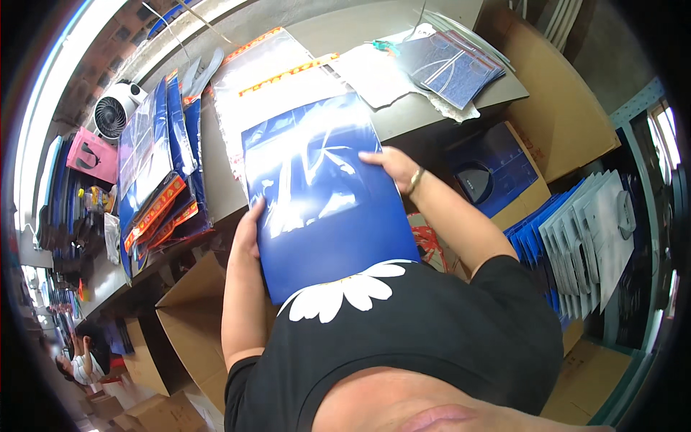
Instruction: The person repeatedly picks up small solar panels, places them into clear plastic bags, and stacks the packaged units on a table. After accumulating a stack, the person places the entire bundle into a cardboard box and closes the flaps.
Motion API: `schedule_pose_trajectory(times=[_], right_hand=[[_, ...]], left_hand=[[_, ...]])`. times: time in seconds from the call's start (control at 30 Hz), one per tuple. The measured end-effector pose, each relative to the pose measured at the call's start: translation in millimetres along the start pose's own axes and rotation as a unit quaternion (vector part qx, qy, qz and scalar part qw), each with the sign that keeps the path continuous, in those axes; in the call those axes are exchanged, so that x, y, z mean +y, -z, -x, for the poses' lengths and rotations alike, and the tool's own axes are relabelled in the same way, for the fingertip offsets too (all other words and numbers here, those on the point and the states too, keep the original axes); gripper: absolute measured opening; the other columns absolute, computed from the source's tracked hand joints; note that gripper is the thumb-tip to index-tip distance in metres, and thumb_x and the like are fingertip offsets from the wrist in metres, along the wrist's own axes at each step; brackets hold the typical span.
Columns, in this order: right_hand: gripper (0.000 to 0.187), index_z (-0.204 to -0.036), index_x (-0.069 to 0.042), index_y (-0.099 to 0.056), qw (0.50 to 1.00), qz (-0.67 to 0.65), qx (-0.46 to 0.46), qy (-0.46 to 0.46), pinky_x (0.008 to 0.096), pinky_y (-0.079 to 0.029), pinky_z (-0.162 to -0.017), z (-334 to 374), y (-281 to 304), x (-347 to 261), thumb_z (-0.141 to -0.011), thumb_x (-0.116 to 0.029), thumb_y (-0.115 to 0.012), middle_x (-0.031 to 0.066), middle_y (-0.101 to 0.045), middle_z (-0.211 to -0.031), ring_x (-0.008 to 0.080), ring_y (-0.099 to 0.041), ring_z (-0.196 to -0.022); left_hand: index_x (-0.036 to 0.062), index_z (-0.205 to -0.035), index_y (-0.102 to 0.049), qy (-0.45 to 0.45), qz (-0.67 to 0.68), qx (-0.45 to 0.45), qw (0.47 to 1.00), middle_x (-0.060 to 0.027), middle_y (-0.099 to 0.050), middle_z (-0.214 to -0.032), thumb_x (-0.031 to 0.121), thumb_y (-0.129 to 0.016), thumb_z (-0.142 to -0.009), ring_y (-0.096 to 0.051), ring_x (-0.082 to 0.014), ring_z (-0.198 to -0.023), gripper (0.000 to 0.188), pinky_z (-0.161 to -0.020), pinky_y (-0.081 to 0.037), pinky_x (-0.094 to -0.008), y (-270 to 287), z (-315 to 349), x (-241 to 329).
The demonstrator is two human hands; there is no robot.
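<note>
A large, flat, glossy blue packet (335,241) leans upright in front of my body, its lower edge against my black shirt. Clear plastic seems to cover its upper part, where bright reflections hide the detail. My left hand (249,229) grips its left edge, the thumb over the front. On the right edge, higher up, my right hand (392,167) holds it with the thumb on the front face; the other fingers are mostly hidden behind. Beyond it on the table lie clear plastic sleeves (277,54) with red and yellow strips.
Blue plastic-wrapped packets (147,155), a pink bag (93,155) and a white fan (111,111) stand at the left. A denim-patterned stack (453,68) lies at the table's far right. Cardboard boxes (194,317) and grey bags (586,230) flank me. A person (83,363) is at lower left.
</note>
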State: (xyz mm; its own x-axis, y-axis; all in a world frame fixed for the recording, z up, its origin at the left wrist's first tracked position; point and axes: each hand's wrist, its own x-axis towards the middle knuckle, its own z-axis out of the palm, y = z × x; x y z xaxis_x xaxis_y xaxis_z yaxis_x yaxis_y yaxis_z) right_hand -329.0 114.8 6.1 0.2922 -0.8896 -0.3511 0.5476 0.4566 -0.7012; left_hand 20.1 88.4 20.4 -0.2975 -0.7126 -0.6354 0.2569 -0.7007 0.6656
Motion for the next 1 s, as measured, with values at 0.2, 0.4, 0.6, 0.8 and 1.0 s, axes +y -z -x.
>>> schedule_pose_trajectory(times=[0.2,0.4,0.6,0.8,1.0], right_hand=[[0.028,-0.108,0.0,-0.063,0.999,0.024,0.031,-0.002,0.0247,-0.054,-0.069,131,-21,59,-0.086,-0.017,-0.067,0.0044,-0.069,-0.09,0.0152,-0.066,-0.071],[0.027,-0.081,-0.002,-0.066,0.907,0.387,0.166,0.031,0.0304,-0.048,-0.049,124,27,-5,-0.086,-0.029,-0.066,0.0104,-0.068,-0.071,0.0182,-0.062,-0.055],[0.037,-0.107,-0.007,-0.062,0.28,0.769,0.478,0.319,0.043,-0.042,-0.093,40,96,-120,-0.082,-0.034,-0.065,0.0162,-0.056,-0.115,0.0332,-0.052,-0.107],[0.02,-0.093,-0.008,-0.064,0.346,0.818,0.379,0.258,0.0423,-0.042,-0.09,23,123,-133,-0.08,-0.021,-0.058,0.009,-0.063,-0.098,0.0263,-0.058,-0.1],[0.011,-0.086,-0.008,-0.061,0.201,0.724,0.438,0.493,0.0437,-0.043,-0.085,31,99,-121,-0.082,-0.017,-0.055,0.0088,-0.063,-0.088,0.0303,-0.059,-0.092]], left_hand=[[-0.0021,-0.124,-0.05,-0.081,-0.166,-0.015,0.983,-0.01,-0.061,-0.113,0.021,-0.076,-0.076,-0.061,-0.0214,-0.1,0.06,-0.088,-0.049,-0.0323,-2,110,-65],[-0.0019,-0.123,-0.049,-0.188,-0.057,-0.078,0.977,-0.0158,-0.065,-0.104,0.011,-0.07,-0.08,-0.067,-0.0277,-0.09,0.05,-0.076,-0.057,-0.0397,-10,119,-49],[-0.0002,-0.123,-0.047,-0.28,-0.109,-0.138,0.944,-0.0128,-0.061,-0.106,0.009,-0.064,-0.085,-0.063,-0.0248,-0.094,0.042,-0.083,-0.052,-0.0388,-24,64,17],[-0.0018,-0.132,-0.042,-0.338,-0.094,-0.039,0.936,-0.0118,-0.057,-0.119,0.0,-0.058,-0.089,-0.057,-0.0211,-0.11,0.047,-0.098,-0.044,-0.0345,-70,-3,34],[0.0041,-0.15,-0.014,-0.529,-0.359,0.155,0.753,-0.022,-0.019,-0.153,0.004,-0.069,-0.08,-0.029,-0.031,-0.138,0.089,-0.11,-0.03,-0.0408,-60,-27,19]])
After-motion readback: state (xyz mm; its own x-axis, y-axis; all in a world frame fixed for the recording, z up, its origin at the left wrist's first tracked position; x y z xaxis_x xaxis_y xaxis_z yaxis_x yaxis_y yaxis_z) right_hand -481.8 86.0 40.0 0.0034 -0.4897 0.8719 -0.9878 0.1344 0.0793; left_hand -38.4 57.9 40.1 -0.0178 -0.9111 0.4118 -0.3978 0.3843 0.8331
